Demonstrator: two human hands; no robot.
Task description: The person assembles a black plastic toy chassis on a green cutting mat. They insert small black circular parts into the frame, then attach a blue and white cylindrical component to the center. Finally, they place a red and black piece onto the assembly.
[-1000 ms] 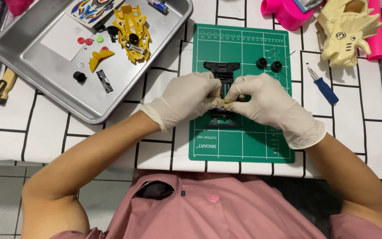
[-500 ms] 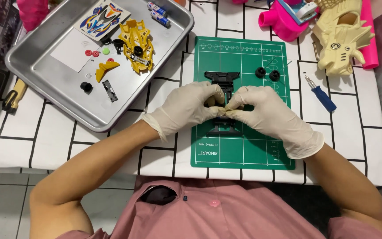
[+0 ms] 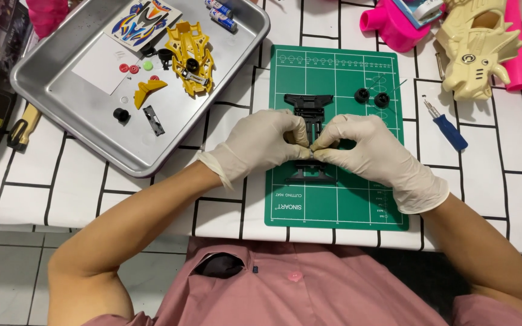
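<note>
Left hand (image 3: 261,145) and right hand (image 3: 364,151), both in pale gloves, meet fingertip to fingertip over the middle of a black toy car chassis (image 3: 309,105). Both pinch shut on its centre section; whatever small part sits between the fingertips is hidden, can't tell what it is.

Chassis lies lengthwise on the green cutting mat (image 3: 333,205), one end sticking out above the hands, the other end below them. Two black wheels (image 3: 371,96) sit side by side on the mat, upper right of the chassis, apart from it.

Mat rests on a white cloth with a black grid (image 3: 152,193). Right of the mat: blue-handled screwdriver (image 3: 448,128), lying at an angle. Beyond it, a cream toy car body (image 3: 475,51) next to pink plastic pieces (image 3: 394,27).

Left of the mat: metal tray (image 3: 61,108), one corner close to the left wrist. In it: yellow car body shell (image 3: 191,57), sticker sheet (image 3: 143,18), two batteries (image 3: 220,13), a yellow wing piece (image 3: 146,90), small red and green round parts (image 3: 135,66), a few black bits.

Yellow-handled tool (image 3: 22,127) lies off the tray's left edge.
</note>
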